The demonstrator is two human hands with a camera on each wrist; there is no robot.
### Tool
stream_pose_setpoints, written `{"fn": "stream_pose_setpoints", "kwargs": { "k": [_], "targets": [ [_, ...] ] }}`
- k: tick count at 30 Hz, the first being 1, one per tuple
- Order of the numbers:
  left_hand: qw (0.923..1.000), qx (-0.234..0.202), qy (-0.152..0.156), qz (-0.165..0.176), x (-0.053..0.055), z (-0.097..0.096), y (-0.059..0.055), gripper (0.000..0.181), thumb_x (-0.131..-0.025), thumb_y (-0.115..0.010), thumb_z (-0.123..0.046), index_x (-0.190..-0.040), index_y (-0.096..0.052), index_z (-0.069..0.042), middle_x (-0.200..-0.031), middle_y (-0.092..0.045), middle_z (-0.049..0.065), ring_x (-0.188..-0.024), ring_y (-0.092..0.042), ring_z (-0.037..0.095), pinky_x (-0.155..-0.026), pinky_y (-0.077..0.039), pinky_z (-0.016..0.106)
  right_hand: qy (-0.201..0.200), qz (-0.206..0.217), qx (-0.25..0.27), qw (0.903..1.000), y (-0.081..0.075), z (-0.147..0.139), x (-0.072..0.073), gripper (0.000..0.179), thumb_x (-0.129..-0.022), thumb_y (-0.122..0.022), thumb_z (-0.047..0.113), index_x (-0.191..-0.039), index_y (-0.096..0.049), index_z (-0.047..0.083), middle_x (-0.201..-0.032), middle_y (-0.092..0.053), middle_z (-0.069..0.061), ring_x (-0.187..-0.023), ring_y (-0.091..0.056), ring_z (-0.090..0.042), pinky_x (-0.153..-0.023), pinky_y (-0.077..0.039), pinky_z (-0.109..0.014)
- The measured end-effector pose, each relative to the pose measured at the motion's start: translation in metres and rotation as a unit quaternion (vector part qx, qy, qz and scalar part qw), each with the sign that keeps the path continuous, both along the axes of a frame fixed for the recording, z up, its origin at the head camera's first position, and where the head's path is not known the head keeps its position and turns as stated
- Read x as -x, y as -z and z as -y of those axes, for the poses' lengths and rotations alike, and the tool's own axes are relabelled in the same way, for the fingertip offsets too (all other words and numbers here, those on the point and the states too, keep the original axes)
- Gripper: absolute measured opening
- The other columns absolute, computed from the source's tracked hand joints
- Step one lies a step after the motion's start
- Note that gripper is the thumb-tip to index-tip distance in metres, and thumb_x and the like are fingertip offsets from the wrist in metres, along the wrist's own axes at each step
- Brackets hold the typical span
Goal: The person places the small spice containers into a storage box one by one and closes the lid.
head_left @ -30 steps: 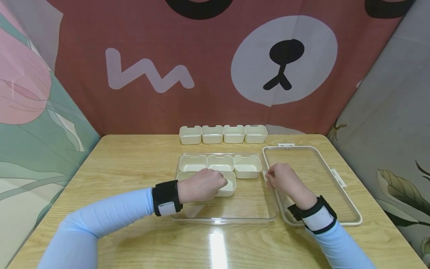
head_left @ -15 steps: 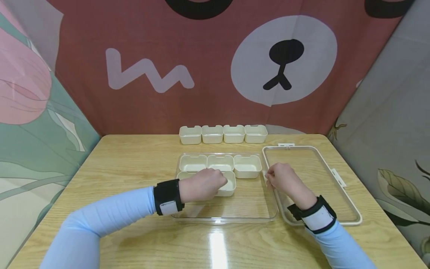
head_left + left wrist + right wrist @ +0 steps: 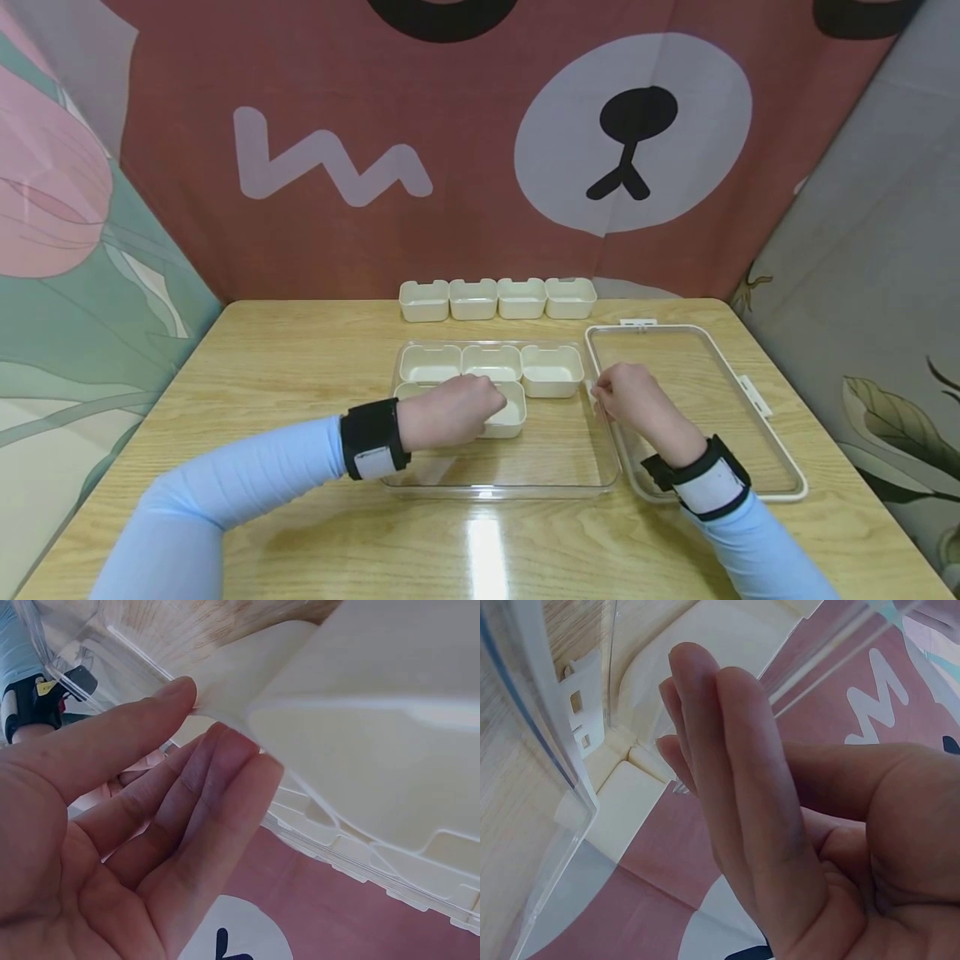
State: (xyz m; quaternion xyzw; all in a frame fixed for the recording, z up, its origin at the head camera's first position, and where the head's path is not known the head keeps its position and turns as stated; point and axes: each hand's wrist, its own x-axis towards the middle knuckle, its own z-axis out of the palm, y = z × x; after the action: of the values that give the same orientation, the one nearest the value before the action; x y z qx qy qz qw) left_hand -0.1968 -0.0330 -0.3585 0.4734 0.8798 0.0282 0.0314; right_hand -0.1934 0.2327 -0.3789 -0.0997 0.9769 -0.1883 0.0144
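Below frame centre, your left grip pinches the cream bin, which extends rightward inside the clear tray. Your right grip, straight-fingered, is farther, by the tray's right side.

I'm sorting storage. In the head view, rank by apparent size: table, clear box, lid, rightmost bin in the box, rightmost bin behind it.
1. Table
2. Clear box
3. Lid
Smallest, order unsure: rightmost bin in the box, rightmost bin behind it; the first looks larger but sits nearer.

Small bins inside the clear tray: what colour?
Cream; the small bins show best in the head view.
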Motion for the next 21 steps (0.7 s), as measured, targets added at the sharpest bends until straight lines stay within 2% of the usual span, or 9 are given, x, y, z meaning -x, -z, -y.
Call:
{"fn": "stream_pose_setpoints", "kwargs": {
  "k": [4,8,12,15,17,21],
  "targets": [
    [0.9998,-0.001,-0.006,0.019,0.001,0.001,-0.001,0.013,-0.078,-0.069,0.001,-0.086,-0.068,-0.009,-0.072,-0.065,-0.001,-0.060,-0.053,0.005,-0.054,-0.041,0.018,0.001,0.004,0.001,1.0000,0.000,0.000,0.000,0.016,-0.089,-0.060,0.006,-0.080,-0.069,-0.003,-0.054,-0.059,0.000,-0.051,-0.054,-0.010,-0.050,-0.043,-0.025],
    [0.9995,-0.006,0.001,0.030,0.003,0.003,-0.001,0.012,-0.077,-0.069,0.001,-0.082,-0.066,-0.010,-0.068,-0.061,-0.003,-0.059,-0.050,0.004,-0.053,-0.039,0.017,0.006,0.010,0.004,0.9999,-0.001,0.001,-0.001,0.016,-0.089,-0.060,0.006,-0.080,-0.069,-0.004,-0.055,-0.059,-0.001,-0.051,-0.054,-0.010,-0.050,-0.043,-0.025],
    [0.9991,-0.013,0.006,0.041,0.004,0.005,-0.001,0.021,-0.074,-0.071,0.001,-0.068,-0.055,-0.012,-0.059,-0.045,-0.008,-0.057,-0.038,0.004,-0.050,-0.031,0.017,0.011,0.015,0.005,0.9998,-0.001,0.001,-0.001,0.016,-0.089,-0.060,0.006,-0.081,-0.069,-0.004,-0.056,-0.060,-0.002,-0.052,-0.054,-0.010,-0.050,-0.042,-0.025],
    [0.9992,-0.019,0.008,0.034,0.005,0.008,-0.002,0.027,-0.073,-0.072,0.000,-0.065,-0.049,-0.013,-0.060,-0.036,-0.008,-0.058,-0.033,0.007,-0.051,-0.028,0.018,0.010,0.015,0.006,0.9998,0.000,0.001,0.000,0.016,-0.089,-0.060,0.006,-0.080,-0.069,-0.004,-0.056,-0.060,-0.002,-0.051,-0.054,-0.010,-0.050,-0.042,-0.025],
    [0.9995,-0.021,0.007,0.021,0.005,0.010,-0.003,0.022,-0.074,-0.073,-0.003,-0.069,-0.054,-0.012,-0.063,-0.039,-0.008,-0.060,-0.037,0.007,-0.052,-0.031,0.018,0.010,0.013,0.007,0.9998,0.000,0.001,-0.001,0.016,-0.089,-0.060,0.006,-0.080,-0.069,-0.004,-0.055,-0.060,-0.002,-0.051,-0.054,-0.010,-0.050,-0.042,-0.025],
    [0.9991,-0.038,0.003,-0.020,0.004,0.015,-0.007,0.011,-0.078,-0.074,-0.010,-0.084,-0.065,-0.012,-0.074,-0.056,-0.005,-0.068,-0.053,0.007,-0.059,-0.045,0.019,0.011,0.015,0.011,0.9998,0.000,0.001,-0.001,0.016,-0.089,-0.060,0.006,-0.080,-0.068,-0.004,-0.055,-0.059,-0.001,-0.051,-0.054,-0.010,-0.050,-0.042,-0.025]
  ]
}}
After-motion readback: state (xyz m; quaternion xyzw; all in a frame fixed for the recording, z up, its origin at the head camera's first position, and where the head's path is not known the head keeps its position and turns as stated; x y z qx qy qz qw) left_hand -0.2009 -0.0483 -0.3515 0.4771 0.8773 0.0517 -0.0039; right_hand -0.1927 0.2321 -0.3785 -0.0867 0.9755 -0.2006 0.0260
